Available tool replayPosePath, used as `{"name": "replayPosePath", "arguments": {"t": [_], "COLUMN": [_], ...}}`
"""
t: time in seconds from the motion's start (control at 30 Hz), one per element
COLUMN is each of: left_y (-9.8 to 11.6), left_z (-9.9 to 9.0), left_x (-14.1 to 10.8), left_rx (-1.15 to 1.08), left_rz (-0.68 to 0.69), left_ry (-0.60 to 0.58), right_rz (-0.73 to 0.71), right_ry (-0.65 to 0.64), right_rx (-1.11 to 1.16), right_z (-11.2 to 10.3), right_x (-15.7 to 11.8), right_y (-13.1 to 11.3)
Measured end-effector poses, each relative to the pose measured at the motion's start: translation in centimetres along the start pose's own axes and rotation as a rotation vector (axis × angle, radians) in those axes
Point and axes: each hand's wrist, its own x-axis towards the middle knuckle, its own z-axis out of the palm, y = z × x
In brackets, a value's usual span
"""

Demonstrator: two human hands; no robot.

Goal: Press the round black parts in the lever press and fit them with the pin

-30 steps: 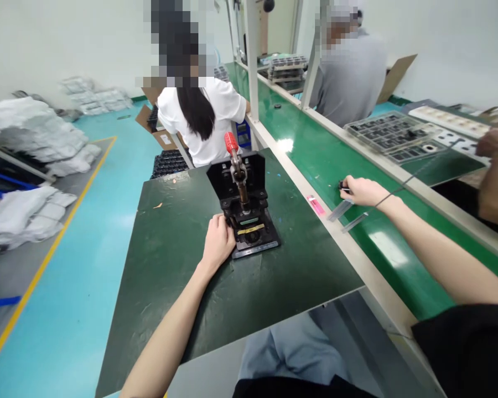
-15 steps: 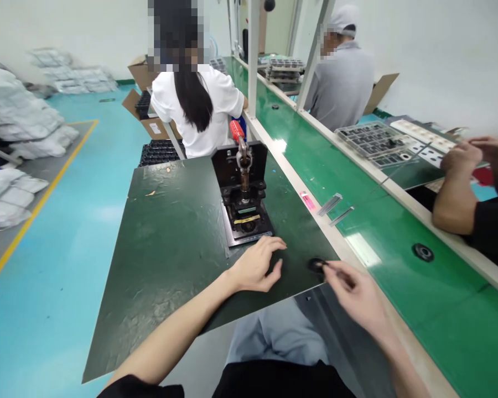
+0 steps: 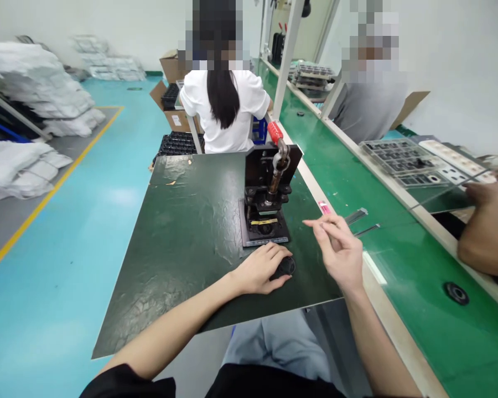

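Note:
A round black part [image 3: 288, 266] lies on the dark green tabletop [image 3: 182, 221], with my left hand [image 3: 262, 269] curled round its left side, thumb below and fingers above. Just behind that hand stands a black toggle press [image 3: 269, 188] with a red handle [image 3: 275, 131] and a yellow strip across its base. My right hand [image 3: 339, 246] is raised over the table's right edge, thumb and fingertips pinched together; whatever they may hold is too small to make out.
Thin metal strips [image 3: 357, 215] and a pink label [image 3: 324, 208] lie beside the green conveyor [image 3: 402, 243]. Another black ring [image 3: 456, 293] rests on the conveyor. Across it are trays [image 3: 402, 157] and a person's arm [image 3: 487, 221]; another person sits ahead.
The round black part has come from my right hand's side into my left hand's grasp. My right hand has let go of it and risen up and forward. The camera view has shifted left.

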Motion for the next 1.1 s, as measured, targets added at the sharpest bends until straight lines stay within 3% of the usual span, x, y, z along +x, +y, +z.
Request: {"name": "replayPosePath", "arguments": {"t": [0.17,0.33,0.8,1.1], "left_y": [0.0,0.1,0.2,0.1], "left_z": [0.1,0.4,0.7,0.7], "left_x": [-0.1,-0.1,-0.1,-0.1], "left_rx": [-0.011,-0.001,0.053,0.042], "left_rz": [0.007,-0.024,-0.023,-0.048], "left_ry": [-0.002,-0.001,-0.003,-0.008], "right_rz": [-0.023,-0.033,-0.003,-0.122], "right_ry": [-0.109,-0.150,-0.235,-0.270], "right_rx": [0.128,0.100,0.087,-0.064], "right_z": [3.1,5.6,6.4,7.1], "right_x": [3.0,2.9,2.0,2.2], "right_y": [0.1,2.3,3.0,3.7]}}
